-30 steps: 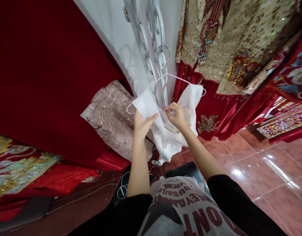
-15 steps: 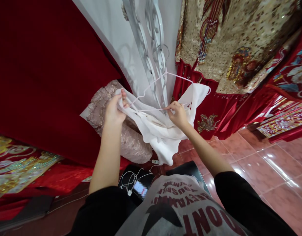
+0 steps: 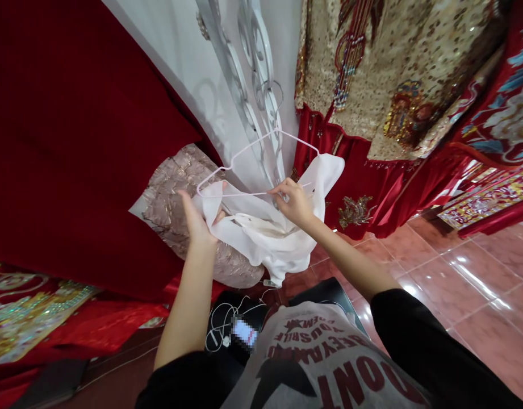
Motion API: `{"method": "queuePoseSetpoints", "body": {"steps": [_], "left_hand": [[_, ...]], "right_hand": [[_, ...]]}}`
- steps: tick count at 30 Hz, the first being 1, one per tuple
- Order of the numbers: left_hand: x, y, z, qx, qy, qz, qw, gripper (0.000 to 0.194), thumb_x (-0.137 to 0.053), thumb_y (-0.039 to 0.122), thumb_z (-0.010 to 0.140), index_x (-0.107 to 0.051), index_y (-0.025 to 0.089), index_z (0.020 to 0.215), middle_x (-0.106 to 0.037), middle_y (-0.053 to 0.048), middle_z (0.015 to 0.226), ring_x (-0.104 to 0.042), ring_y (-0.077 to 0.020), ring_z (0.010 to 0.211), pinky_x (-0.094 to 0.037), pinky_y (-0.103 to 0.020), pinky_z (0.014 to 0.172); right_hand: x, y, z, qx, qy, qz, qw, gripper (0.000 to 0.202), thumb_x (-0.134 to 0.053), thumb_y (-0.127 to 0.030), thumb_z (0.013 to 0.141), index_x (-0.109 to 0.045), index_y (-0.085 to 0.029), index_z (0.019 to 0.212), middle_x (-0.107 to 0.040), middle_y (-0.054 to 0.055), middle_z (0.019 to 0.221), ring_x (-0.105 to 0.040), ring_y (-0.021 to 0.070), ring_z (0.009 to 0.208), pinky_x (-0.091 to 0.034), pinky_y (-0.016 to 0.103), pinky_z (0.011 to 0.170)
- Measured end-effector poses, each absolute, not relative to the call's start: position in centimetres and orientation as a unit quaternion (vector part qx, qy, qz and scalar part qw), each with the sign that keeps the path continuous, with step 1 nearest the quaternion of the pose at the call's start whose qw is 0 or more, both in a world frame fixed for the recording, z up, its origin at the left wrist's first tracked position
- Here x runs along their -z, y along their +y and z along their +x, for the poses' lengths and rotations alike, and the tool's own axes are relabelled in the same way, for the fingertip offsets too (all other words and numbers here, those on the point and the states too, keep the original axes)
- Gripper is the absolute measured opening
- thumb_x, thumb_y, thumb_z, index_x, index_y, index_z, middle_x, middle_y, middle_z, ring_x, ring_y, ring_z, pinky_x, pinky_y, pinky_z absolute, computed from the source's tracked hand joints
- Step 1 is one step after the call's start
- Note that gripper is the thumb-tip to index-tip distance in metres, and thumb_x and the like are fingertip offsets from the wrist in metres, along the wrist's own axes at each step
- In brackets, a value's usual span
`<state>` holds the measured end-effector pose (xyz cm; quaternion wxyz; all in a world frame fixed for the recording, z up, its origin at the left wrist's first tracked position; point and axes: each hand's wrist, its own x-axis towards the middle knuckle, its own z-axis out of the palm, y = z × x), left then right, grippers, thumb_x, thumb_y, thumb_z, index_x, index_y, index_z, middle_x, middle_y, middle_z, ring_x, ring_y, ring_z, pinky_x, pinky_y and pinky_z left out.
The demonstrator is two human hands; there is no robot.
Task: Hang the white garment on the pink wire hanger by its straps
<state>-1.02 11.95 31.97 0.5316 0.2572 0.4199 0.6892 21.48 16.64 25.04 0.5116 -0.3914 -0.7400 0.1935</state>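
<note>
A pale pink hanger (image 3: pixel 253 149) hangs by its hook from a white scrolled metal rack (image 3: pixel 267 85). White sheer cloth (image 3: pixel 265 241) drapes below it, lying over the hanger's right shoulder. My right hand (image 3: pixel 292 200) pinches the hanger's bottom bar near its middle. At the hanger's left end, my left hand (image 3: pixel 201 218) is against the cloth, thumb raised and apart, its other fingers partly hidden behind the fabric. The hanger's left corner shows outside the cloth, just above that hand.
Pinkish textured fabric (image 3: pixel 171 199) lies behind my left hand. A large red cloth (image 3: pixel 74 142) fills the left side. Gold sequined and red embroidered garments (image 3: pixel 414 74) hang at the right. Below are a phone (image 3: pixel 245 334) with white cables and a tiled floor (image 3: pixel 448 272).
The hanger's left end has come out into view above the cloth. My left hand has lowered slightly and its thumb has spread. My right hand still pinches the bar.
</note>
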Motion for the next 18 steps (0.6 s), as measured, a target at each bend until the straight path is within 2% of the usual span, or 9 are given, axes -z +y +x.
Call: {"method": "queuePoseSetpoints", "body": {"steps": [4,7,8,10,12,13,15,17,18], "left_hand": [[-31.7,12.9,0.1,-0.733,0.439,0.242,0.461,0.045,-0.074,0.056,0.099,-0.054,0.02,0.081,-0.057,0.004,0.064,-0.039,-0.0045,0.042,-0.017,-0.016,0.034],[-31.3,13.4,0.4,-0.739,0.461,0.247,0.425,0.044,-0.076,0.05,0.099,-0.047,0.022,0.081,-0.045,0.009,0.057,-0.039,-0.0052,0.04,-0.018,-0.015,0.035],[-31.2,13.5,0.4,-0.735,0.468,0.251,0.422,0.043,-0.074,0.05,0.101,-0.047,0.022,0.082,-0.043,0.01,0.056,-0.036,-0.0048,0.038,-0.017,-0.015,0.035],[-31.2,13.5,0.3,-0.725,0.481,0.26,0.419,0.041,-0.07,0.049,0.103,-0.047,0.022,0.082,-0.041,0.01,0.055,-0.03,-0.0041,0.036,-0.016,-0.016,0.035],[-31.3,13.4,0.3,-0.718,0.489,0.267,0.417,0.041,-0.068,0.049,0.104,-0.047,0.022,0.082,-0.04,0.01,0.054,-0.029,-0.0042,0.035,-0.016,-0.017,0.035],[-31.4,13.3,0.3,-0.716,0.492,0.268,0.416,0.04,-0.067,0.048,0.105,-0.046,0.022,0.082,-0.04,0.01,0.053,-0.029,-0.0045,0.035,-0.016,-0.018,0.035],[-31.5,13.1,0.5,-0.717,0.498,0.266,0.409,0.039,-0.065,0.046,0.106,-0.045,0.023,0.082,-0.039,0.01,0.051,-0.029,-0.0055,0.035,-0.015,-0.019,0.036],[-31.5,12.8,0.7,-0.719,0.5,0.271,0.399,0.037,-0.063,0.044,0.107,-0.046,0.023,0.082,-0.039,0.01,0.051,-0.03,-0.0061,0.035,-0.017,-0.019,0.037],[-31.4,12.8,0.6,-0.721,0.499,0.279,0.391,0.035,-0.063,0.042,0.108,-0.046,0.023,0.083,-0.039,0.009,0.051,-0.032,-0.0063,0.036,-0.019,-0.019,0.038]], "right_hand": [[-24.9,16.5,23.0,-0.172,-0.752,-0.38,0.511,0.024,-0.058,-0.017,0.098,-0.081,-0.023,0.096,-0.063,0.006,0.091,-0.062,0.0221,0.089,-0.051,0.042,0.095],[-25.1,16.3,25.6,-0.101,-0.718,-0.41,0.554,0.023,-0.06,-0.027,0.099,-0.079,-0.024,0.111,-0.067,0.012,0.11,-0.065,0.0284,0.109,-0.052,0.05,0.107],[-25.1,16.4,26.8,-0.069,-0.684,-0.445,0.573,0.029,-0.062,-0.031,0.097,-0.076,-0.024,0.122,-0.066,0.014,0.123,-0.062,0.0324,0.123,-0.048,0.056,0.114],[-24.9,17.2,29.1,-0.026,-0.604,-0.527,0.598,0.058,-0.068,-0.039,0.092,-0.06,-0.025,0.147,-0.054,0.019,0.151,-0.045,0.0405,0.149,-0.035,0.067,0.126],[-24.4,18.6,31.0,-0.044,-0.553,-0.577,0.6,0.085,-0.072,-0.048,0.086,-0.041,-0.024,0.162,-0.038,0.022,0.167,-0.03,0.044,0.161,-0.029,0.07,0.129],[-24.1,19.4,31.6,-0.076,-0.541,-0.585,0.599,0.091,-0.072,-0.051,0.085,-0.036,-0.022,0.163,-0.036,0.023,0.169,-0.03,0.0434,0.161,-0.032,0.069,0.128],[-23.6,20.6,32.2,-0.168,-0.518,-0.596,0.59,0.084,-0.071,-0.053,0.084,-0.043,-0.018,0.155,-0.05,0.024,0.159,-0.048,0.04,0.149,-0.044,0.061,0.121],[-23.4,21.1,32.3,-0.247,-0.502,-0.611,0.56,0.058,-0.067,-0.054,0.087,-0.06,-0.015,0.129,-0.069,0.02,0.129,-0.065,0.0352,0.121,-0.054,0.052,0.107],[-23.5,20.9,32.3,-0.27,-0.503,-0.619,0.539,0.044,-0.065,-0.054,0.089,-0.065,-0.016,0.112,-0.072,0.016,0.112,-0.068,0.0326,0.106,-0.056,0.048,0.099]]}}
